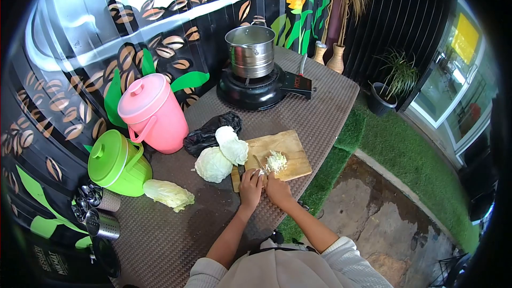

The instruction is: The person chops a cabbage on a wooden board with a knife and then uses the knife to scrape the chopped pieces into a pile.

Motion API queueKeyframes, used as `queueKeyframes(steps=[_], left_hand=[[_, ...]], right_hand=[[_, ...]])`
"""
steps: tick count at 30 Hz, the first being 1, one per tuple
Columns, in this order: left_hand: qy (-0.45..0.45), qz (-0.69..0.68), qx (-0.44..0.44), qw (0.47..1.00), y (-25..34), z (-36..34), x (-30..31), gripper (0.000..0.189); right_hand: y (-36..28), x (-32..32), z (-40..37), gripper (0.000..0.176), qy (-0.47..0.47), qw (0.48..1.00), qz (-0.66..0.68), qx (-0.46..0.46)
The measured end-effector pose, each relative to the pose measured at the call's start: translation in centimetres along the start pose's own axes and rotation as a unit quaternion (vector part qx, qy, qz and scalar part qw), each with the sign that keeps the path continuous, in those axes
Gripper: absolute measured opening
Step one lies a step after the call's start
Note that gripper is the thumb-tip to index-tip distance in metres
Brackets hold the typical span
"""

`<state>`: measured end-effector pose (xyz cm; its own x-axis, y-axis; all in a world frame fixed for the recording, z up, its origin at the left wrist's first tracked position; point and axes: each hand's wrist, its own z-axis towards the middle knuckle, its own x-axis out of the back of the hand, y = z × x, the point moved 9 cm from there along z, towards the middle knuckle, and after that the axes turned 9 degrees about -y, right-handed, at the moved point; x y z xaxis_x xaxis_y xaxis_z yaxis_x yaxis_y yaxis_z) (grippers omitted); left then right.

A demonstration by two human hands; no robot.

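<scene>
My right hand is closed round the handle of a knife, whose blade lies over the wooden cutting board. Close beside it, my left hand is closed, fingers bent, on a small pale piece of cabbage at the board's near side; my fingers hide most of that piece. A little heap of shredded cabbage lies on the board beyond the blade. Left of the board sit a round cabbage and another pale cabbage piece, which overlaps the board's corner.
Behind the cabbages lies a black plastic bag. A metal pot stands on a black portable stove. Leftward are a pink lidded jug, a green lidded jug, a napa cabbage and metal utensil holders.
</scene>
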<state>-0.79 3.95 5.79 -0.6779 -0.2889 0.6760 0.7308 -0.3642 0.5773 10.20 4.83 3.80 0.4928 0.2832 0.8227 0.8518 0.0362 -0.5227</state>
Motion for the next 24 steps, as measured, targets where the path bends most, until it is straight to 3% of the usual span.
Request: queueKeyframes(steps=[10, 13, 15, 24], left_hand=[[-0.011, 0.021, -0.009, 1.000, 0.0, 0.0, -0.4, 0.019], [-0.012, 0.018, -0.003, 1.000, -0.2, 0.1, -0.5, 0.019], [-0.011, 0.019, -0.003, 1.000, -0.3, 0.2, -0.4, 0.019], [-0.013, 0.047, -0.020, 0.999, 0.0, 0.3, -0.5, 0.019]], right_hand=[[0.3, -0.3, 0.8, 0.029, 0.029, 0.999, 0.004, 0.015], [-0.3, 0.1, 0.3, 0.029, -0.006, 1.000, -0.002, 0.029], [0.2, -1.1, -0.6, 0.033, -0.031, 0.999, 0.008, -0.014], [0.0, -0.6, 0.6, 0.033, -0.027, 0.999, 0.023, -0.011]])
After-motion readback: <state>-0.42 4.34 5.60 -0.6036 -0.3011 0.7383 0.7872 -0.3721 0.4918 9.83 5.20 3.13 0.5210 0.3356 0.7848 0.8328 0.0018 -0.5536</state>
